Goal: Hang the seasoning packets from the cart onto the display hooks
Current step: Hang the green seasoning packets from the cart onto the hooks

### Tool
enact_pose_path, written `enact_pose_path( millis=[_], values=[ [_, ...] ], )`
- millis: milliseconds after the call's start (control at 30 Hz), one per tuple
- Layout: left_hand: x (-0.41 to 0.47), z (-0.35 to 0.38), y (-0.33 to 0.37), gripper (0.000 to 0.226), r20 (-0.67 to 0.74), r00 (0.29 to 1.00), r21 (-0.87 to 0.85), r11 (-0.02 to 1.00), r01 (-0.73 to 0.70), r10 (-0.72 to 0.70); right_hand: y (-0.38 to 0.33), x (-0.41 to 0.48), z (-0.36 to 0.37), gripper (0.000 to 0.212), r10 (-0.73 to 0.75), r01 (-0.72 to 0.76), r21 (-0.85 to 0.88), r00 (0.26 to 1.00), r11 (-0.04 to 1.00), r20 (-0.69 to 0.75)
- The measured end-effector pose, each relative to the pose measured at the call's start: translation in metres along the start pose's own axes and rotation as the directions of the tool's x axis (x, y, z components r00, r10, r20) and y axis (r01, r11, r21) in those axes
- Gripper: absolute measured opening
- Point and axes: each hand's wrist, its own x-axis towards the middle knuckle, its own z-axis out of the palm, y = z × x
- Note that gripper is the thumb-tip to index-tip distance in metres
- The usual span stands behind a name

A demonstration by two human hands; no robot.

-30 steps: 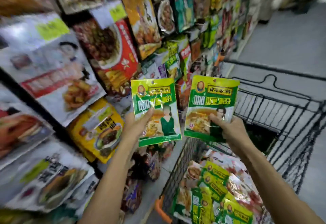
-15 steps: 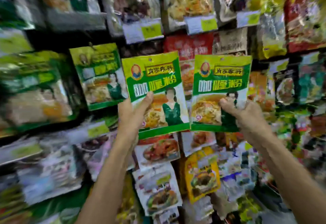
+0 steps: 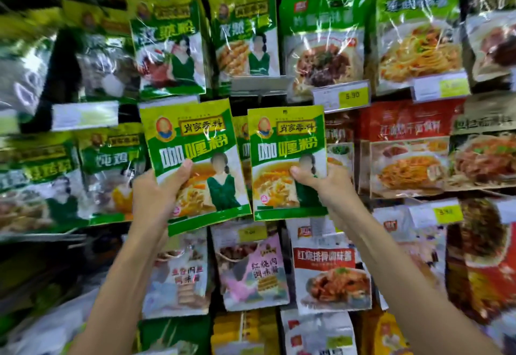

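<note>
- Since a second ago the view has turned from the cart to the display rack. Both packets have risen with it and now stand upright in front of the hanging goods, with the grips unchanged.
- The left packet (image 3: 195,156), green and yellow curry powder, is held below and well to the left of the 5.90 price tag (image 3: 352,95).
- The right packet (image 3: 287,153), of the same kind, is just below and left of that tag. The two packets stand side by side with a narrow gap between them.
- The left hand (image 3: 156,190) grips the left packet at its lower left edge, with the thumb pressed across the front and the fingers behind.
- The right hand (image 3: 326,184) pinches the right packet at its lower right, thumb on the front and fingers curled behind.
- A hanging packet (image 3: 242,145) of matching colours shows through the gap, below and left of the tag. Its hook cannot be made out.
- A green noodle packet (image 3: 324,39) hangs directly above the tag.
- A red packet (image 3: 405,148) hangs below and right of the tag.
- A pink packet (image 3: 251,268) hangs far below the tag, under the held pair.
</note>
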Motion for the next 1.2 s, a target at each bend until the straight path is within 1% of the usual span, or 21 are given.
enact_pose_path(
  millis=[33,100,133,167,233,267,400,467,533,633,733,933,967,1033,1133,1200],
  values=[
    [0.004,-0.006,-0.001,0.009,-0.014,1.0,-0.005,1.0,0.003,-0.003,-0.001,0.003,0.008,0.039,0.014,-0.015,0.012,1.0,1.0,0.014],
    [0.01,-0.015,-0.003,0.035,-0.031,0.999,-0.001,1.0,0.016,-0.016,-0.002,0.011,0.018,0.037,0.041,-0.042,0.04,0.999,0.998,0.033],
    [0.012,-0.02,-0.004,0.043,-0.038,0.999,0.005,1.0,0.017,-0.017,-0.003,0.014,0.023,0.034,0.058,-0.06,0.047,0.997,0.997,0.043],
    [0.015,-0.024,-0.006,0.038,-0.048,0.999,0.011,1.0,0.006,-0.005,-0.004,0.018,0.026,0.03,0.075,-0.078,0.053,0.996,0.996,0.043],
    [0.02,-0.029,-0.009,0.018,-0.061,0.998,0.019,1.0,-0.011,0.013,-0.006,0.024,0.031,0.027,0.103,-0.105,0.061,0.994,0.993,0.033],
    [0.022,-0.03,-0.011,0.015,-0.069,0.998,0.018,1.0,-0.015,0.016,-0.006,0.026,0.033,0.028,0.116,-0.118,0.056,0.993,0.992,0.03],
    [0.025,-0.029,-0.014,0.017,-0.071,0.997,0.029,0.999,-0.013,0.015,-0.006,0.032,0.037,0.035,0.174,-0.174,0.03,0.985,0.984,0.022],
    [0.024,-0.027,-0.013,0.015,-0.062,0.998,0.016,1.0,-0.007,0.008,-0.005,0.033,0.036,0.033,0.206,-0.207,0.05,0.978,0.977,0.018],
    [0.023,-0.024,-0.011,0.027,-0.047,0.999,0.016,1.0,0.003,-0.002,-0.006,0.033,0.035,0.034,0.221,-0.222,0.058,0.975,0.973,0.013],
    [0.022,-0.019,-0.008,0.027,-0.056,0.998,-0.003,1.0,0.006,-0.006,-0.005,0.034,0.036,0.028,0.218,-0.218,0.061,0.976,0.974,0.008],
    [0.021,-0.015,-0.006,0.033,-0.057,0.998,-0.002,1.0,0.01,-0.01,-0.004,0.039,0.041,0.039,0.234,-0.234,0.024,0.972,0.972,-0.023],
    [0.022,-0.013,-0.011,0.023,-0.046,0.999,0.002,1.0,-0.02,0.02,0.005,0.056,0.05,0.053,0.243,-0.251,-0.058,0.963,0.966,-0.115],
    [0.022,-0.013,-0.012,0.024,-0.051,0.998,0.0,1.0,-0.026,0.026,0.006,0.058,0.052,0.053,0.237,-0.249,-0.083,0.963,0.965,-0.128],
    [0.022,-0.011,-0.012,0.026,-0.058,0.997,-0.009,0.999,-0.044,0.043,0.007,0.06,0.054,0.044,0.215,-0.238,-0.145,0.963,0.96,-0.159],
    [0.018,-0.008,-0.011,0.024,-0.033,0.998,-0.01,0.999,-0.045,0.045,0.009,0.058,0.052,0.034,0.157,-0.19,-0.216,0.975,0.958,-0.158],
    [0.016,-0.006,-0.011,0.02,-0.005,0.999,-0.011,0.999,-0.033,0.033,0.008,0.051,0.047,0.035,0.12,-0.161,-0.267,0.979,0.95,-0.165]
  ],
)
